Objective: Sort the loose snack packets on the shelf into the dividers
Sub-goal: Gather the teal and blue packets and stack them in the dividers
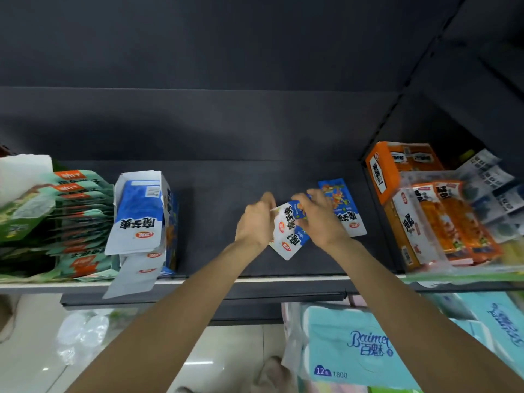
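While both my hands pinch the blue-white packets (287, 232) | left hand (255, 222), right hand (319, 219) closed on them | open carton (141, 211) lies left of packets, left hand nearer.

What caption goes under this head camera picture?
Both hands, left hand and right hand, gather blue-and-white snack packets on a dark shelf.

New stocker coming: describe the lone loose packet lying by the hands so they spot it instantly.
Start at the dark shelf, bare in the middle. Just right of the hands, before the orange carton, lies a flat blue-and-white snack packet. Unlike the packets gripped in both hands, nothing holds it.
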A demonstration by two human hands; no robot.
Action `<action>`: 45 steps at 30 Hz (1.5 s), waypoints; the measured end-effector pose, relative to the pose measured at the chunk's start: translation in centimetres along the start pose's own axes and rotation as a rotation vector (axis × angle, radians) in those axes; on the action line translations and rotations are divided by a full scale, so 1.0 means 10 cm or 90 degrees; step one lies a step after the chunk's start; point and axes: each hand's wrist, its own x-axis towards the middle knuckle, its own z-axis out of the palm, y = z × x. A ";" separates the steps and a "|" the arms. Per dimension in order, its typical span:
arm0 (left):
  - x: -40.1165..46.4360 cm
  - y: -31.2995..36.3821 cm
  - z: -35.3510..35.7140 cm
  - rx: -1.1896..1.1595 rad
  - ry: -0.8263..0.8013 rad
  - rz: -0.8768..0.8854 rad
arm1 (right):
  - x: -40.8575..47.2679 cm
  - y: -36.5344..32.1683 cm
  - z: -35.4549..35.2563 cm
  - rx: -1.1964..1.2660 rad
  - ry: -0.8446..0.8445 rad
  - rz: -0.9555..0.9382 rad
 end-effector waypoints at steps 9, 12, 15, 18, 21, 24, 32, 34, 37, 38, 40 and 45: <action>-0.49 -0.42 -1.03 -0.064 0.354 0.205 | -0.07 -1.10 -0.29 0.206 0.178 -0.171; -0.66 -0.71 -1.49 -0.222 0.306 0.201 | -0.11 -1.60 -0.26 0.372 0.226 -0.196; -0.75 -1.05 -1.83 -0.124 0.308 0.227 | -0.12 -2.03 -0.16 0.505 0.194 -0.213; -0.78 -1.40 -2.05 0.020 0.385 0.242 | -0.13 -2.35 0.00 0.492 0.186 -0.218; -0.83 -1.71 -2.10 0.092 0.348 0.288 | -0.14 -2.48 0.18 0.419 0.192 -0.234; -0.83 -1.92 -2.04 0.159 0.247 0.345 | -0.17 -2.45 0.35 0.283 0.160 -0.268; -0.71 -1.89 -1.98 0.370 0.110 0.272 | -0.16 -2.32 0.50 0.121 0.064 -0.223; -0.73 -1.75 -1.96 0.410 0.137 0.239 | -0.19 -2.29 0.45 0.124 0.053 -0.213; -0.73 -1.53 -1.85 0.347 0.179 0.220 | -0.21 -2.10 0.37 0.135 0.075 -0.186; -0.72 -1.44 -1.79 0.302 0.186 0.236 | -0.21 -1.99 0.35 0.142 0.096 -0.169; -0.69 -1.24 -1.60 0.219 0.164 0.288 | -0.21 -1.71 0.29 0.149 0.126 -0.114; -0.49 -0.72 -0.87 0.052 -0.010 0.262 | -0.23 -0.85 0.20 0.078 0.054 0.060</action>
